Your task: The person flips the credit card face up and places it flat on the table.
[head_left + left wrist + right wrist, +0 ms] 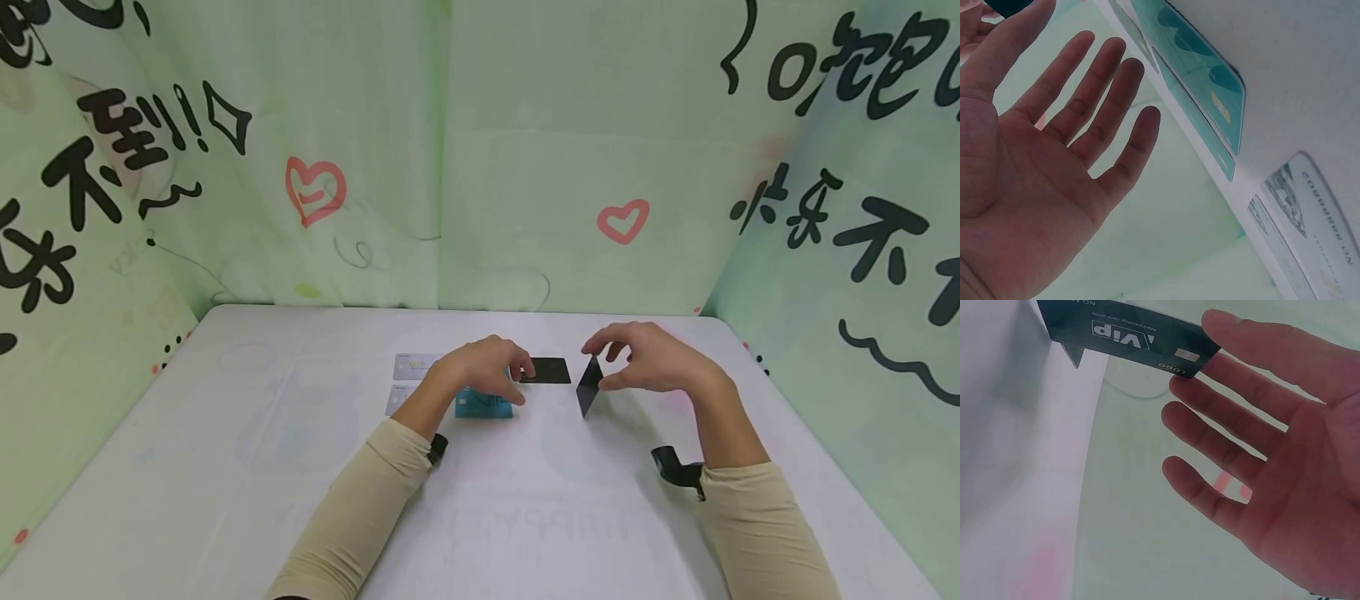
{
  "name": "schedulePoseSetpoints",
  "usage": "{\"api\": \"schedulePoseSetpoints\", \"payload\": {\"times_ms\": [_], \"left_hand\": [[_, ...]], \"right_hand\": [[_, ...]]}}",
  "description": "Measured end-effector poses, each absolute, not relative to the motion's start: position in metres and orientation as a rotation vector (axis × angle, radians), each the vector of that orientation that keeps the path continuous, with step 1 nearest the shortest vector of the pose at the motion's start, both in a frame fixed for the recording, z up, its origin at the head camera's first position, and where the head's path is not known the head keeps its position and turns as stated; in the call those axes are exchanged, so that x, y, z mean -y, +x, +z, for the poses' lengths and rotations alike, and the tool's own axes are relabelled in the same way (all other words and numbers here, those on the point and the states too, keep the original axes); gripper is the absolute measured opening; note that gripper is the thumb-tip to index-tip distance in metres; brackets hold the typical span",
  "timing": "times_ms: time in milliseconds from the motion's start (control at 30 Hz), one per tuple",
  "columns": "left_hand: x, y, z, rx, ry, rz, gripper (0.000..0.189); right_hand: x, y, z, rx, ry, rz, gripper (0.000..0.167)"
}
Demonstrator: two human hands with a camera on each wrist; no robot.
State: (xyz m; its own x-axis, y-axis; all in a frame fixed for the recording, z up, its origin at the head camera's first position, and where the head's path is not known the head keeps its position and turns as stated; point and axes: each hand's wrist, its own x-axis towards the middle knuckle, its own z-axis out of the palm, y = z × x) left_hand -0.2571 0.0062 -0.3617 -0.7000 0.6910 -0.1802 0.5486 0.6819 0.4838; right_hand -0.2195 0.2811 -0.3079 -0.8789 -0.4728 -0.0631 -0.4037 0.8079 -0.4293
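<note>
Now a black card [589, 387] stands tilted on its lower corner, pinched at the upper end by the right hand [648, 360].

Thumb and fingertips [1194, 362] nip that card's edge; the other fingers are straight and spread. Its face reads "Vip", with "LOGO" beside a gold chip and small print too fine to read. Left of it a second black card [546, 370] lies flat on the table [225, 467]; the left hand [487, 371] hovers over that card's near end, fingers straight and apart, holding nothing. Under the wrist lies a teal card [483, 406], and further left two pale cards [408, 367], one lettered "VIP". By my reading four cards are laid down and only the tilted one remains.
</note>
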Motion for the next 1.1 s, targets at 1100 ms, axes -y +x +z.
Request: {"api": "schedulePoseSetpoints", "payload": {"times_ms": [1100], "left_hand": [[-0.006, -0.255, -0.359, -2.56, 0.948, 0.536, 0.046]], "right_hand": [[-0.268, -0.226, -0.326, -2.755, -0.75, -0.587, 0.053]]}}
